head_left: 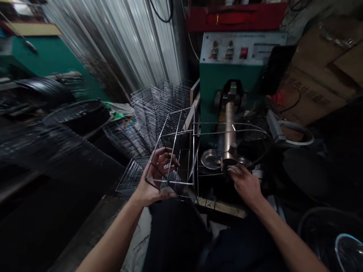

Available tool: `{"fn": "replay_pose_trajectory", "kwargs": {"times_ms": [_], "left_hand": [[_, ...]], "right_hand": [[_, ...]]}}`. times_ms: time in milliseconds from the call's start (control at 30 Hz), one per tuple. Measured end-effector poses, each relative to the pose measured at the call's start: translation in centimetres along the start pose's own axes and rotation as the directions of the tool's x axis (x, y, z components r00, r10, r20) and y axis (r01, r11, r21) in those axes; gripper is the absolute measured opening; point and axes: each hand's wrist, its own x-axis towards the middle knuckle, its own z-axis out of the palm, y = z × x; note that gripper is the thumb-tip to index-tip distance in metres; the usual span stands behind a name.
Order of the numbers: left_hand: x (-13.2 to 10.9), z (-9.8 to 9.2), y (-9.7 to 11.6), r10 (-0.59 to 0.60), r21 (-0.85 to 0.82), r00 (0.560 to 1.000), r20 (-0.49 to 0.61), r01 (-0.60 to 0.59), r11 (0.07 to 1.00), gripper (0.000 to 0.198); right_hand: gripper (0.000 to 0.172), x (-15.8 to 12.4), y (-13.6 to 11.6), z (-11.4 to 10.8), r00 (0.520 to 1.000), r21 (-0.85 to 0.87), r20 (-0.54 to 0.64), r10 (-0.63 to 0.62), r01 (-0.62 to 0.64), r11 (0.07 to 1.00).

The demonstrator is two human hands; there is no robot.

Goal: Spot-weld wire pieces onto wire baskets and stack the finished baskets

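Note:
My left hand [159, 177] holds a box-shaped wire frame [194, 151] by its near left end, with the fingers curled inside the bars. Two long wires of the frame run right, past a thick copper-coloured arm [230, 132] of a green machine [210, 87], and meet in a rounded end. My right hand [244, 183] is closed just below the arm's blunt tip. Its fingertips are in shadow, so what they pinch is unclear. A shallow metal dish [210, 158] sits behind the arm's tip.
Stacked wire baskets [150, 113] stand left of the machine, with more wire racks [132, 177] lower down. A wooden strip [221, 207] lies below the frame. Cardboard boxes [320, 75] are at the right. A red tray [235, 17] sits atop the machine. The far left is blurred.

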Motion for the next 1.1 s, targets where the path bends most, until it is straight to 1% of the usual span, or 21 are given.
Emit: {"fn": "replay_pose_trajectory", "kwargs": {"times_ms": [133,233,367,567,767,867,1000,1100], "left_hand": [[-0.1,0.1,0.1,-0.009,-0.007,1.000,-0.001,0.009,1.000,0.096],[-0.2,0.1,0.0,-0.016,-0.006,1.000,-0.002,0.016,1.000,0.095],[-0.1,0.0,0.0,-0.011,0.007,1.000,0.008,0.011,1.000,0.098],[0.1,-0.3,-0.2,-0.024,0.014,1.000,0.015,0.023,1.000,0.096],[0.3,-0.4,-0.3,-0.008,0.000,1.000,0.013,0.008,1.000,0.097],[0.5,-0.7,-0.6,-0.035,0.000,0.999,-0.001,0.035,0.999,0.094],[0.8,-1.1,-1.2,-0.065,-0.028,0.998,-0.011,0.064,0.998,0.094],[0.7,-1.2,-1.4,-0.073,-0.042,0.997,0.007,0.073,0.996,0.095]], "right_hand": [[0.048,-0.1,0.1,0.1,0.999,-0.014,-0.031,-0.014,0.014,1.000],[0.046,0.0,0.1,0.0,0.999,-0.014,-0.051,-0.004,0.004,1.000],[0.039,0.2,0.0,-0.2,0.999,0.000,-0.048,0.009,-0.009,1.000],[0.036,0.3,0.1,-0.1,0.999,0.002,-0.040,0.003,-0.003,1.000],[0.041,0.4,-0.1,-0.4,1.000,0.026,-0.022,0.022,-0.021,0.999],[0.038,0.5,-0.2,-0.3,0.999,0.032,0.000,0.051,-0.051,0.998],[0.034,0.8,-0.2,-0.2,0.997,0.026,-0.043,0.061,-0.060,0.998],[0.030,0.5,-0.3,-0.9,0.995,0.018,-0.093,0.040,-0.038,0.999]]}}
